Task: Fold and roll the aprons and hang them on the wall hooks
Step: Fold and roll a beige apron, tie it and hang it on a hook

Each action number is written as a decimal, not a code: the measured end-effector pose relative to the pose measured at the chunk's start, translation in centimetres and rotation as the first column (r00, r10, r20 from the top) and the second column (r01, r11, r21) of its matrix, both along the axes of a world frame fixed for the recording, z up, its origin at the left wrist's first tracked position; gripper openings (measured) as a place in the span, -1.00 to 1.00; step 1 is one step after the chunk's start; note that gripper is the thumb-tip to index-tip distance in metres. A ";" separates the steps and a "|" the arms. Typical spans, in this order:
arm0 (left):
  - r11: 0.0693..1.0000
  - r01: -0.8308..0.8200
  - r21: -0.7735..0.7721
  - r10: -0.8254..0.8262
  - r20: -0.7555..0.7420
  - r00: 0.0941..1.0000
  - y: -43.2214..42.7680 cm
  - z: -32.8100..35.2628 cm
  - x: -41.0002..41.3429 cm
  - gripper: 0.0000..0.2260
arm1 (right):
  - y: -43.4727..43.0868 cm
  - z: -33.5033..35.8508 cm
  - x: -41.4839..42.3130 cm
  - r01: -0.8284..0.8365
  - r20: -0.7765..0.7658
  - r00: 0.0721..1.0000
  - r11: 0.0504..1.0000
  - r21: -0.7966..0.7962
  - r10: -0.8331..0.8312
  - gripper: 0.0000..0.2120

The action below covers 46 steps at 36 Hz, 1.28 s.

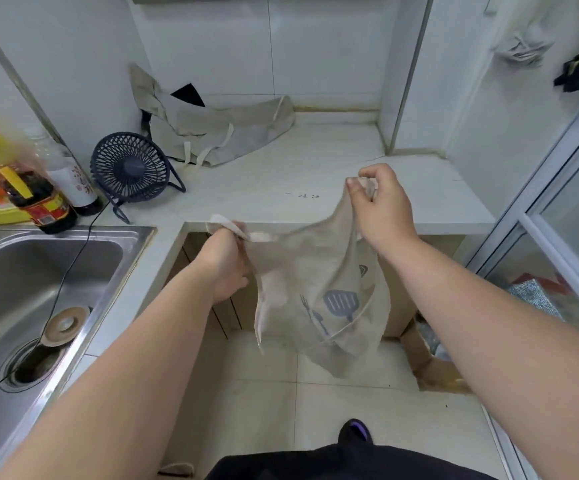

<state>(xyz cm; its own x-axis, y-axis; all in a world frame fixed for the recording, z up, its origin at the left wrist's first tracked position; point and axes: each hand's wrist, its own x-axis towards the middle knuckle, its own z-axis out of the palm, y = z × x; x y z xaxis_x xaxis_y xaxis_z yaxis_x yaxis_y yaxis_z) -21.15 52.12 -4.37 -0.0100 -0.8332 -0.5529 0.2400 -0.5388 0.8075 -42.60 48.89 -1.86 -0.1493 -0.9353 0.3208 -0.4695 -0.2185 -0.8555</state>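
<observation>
A beige apron (319,299) printed with blue utensils is held up by the left hand (227,261) and right hand (381,206), above the floor. Another apron (211,129) lies crumpled on the bench (315,168) beside a fan (130,168).

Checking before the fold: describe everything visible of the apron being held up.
The held apron is thin beige cloth, linen-like, printed with blue-grey utensils, a spatula clearest, with pale edging. Unfolded and crumpled, it hangs in front of the counter edge, above the floor. The left hand grips one top corner; the right hand pinches the other, higher up.
</observation>
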 end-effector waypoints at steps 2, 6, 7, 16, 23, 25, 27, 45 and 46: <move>0.993 0.110 -0.049 -0.110 0.002 0.994 0.9 0.0 -0.5 -0.68 | -0.1 0.2 -0.1 0.001 -0.014 1.000 0.999 0.044 0.000 -0.68; 0.982 0.190 -0.016 -0.189 0.067 0.980 1.6 -1.7 -0.6 -0.59 | -0.4 0.4 -0.4 0.036 -0.007 0.999 0.988 0.151 -0.036 -0.51; 0.970 0.240 0.031 -0.242 0.141 0.960 1.4 -2.4 -0.3 -0.65 | -0.4 0.3 -0.5 0.040 -0.005 0.999 0.984 0.172 -0.040 -0.49; 0.714 0.693 0.104 -0.695 0.225 0.683 2.2 -3.9 -0.3 -0.58 | -0.5 -0.3 -0.8 -0.014 0.096 0.995 0.961 0.275 -0.013 -0.48; 0.950 0.225 -0.218 -0.115 0.425 0.898 0.5 -5.7 -1.6 -0.87 | -0.9 0.3 -1.6 -0.195 0.177 0.977 0.848 0.494 0.121 -0.46; 0.952 0.061 -0.300 0.072 0.413 0.908 -0.3 -5.4 -0.9 -0.87 | -1.2 0.2 -2.2 -0.218 0.126 0.976 0.813 0.540 0.178 -0.60; 0.936 -0.040 -0.349 0.187 0.397 0.899 -0.7 -4.4 -0.5 -0.90 | -1.5 0.0 -3.0 -0.124 -0.058 0.982 0.842 0.524 0.181 -0.68; 0.635 0.222 -0.740 0.678 0.671 0.299 -2.0 1.7 0.8 -0.85 | -1.4 0.2 -3.6 0.057 -0.349 0.934 0.996 -0.074 -0.080 -0.87; 0.720 0.316 -0.618 0.566 0.786 0.250 -2.1 0.7 1.0 -0.86 | -1.6 -0.3 -4.0 0.092 -0.471 0.881 0.992 0.081 -0.043 -0.87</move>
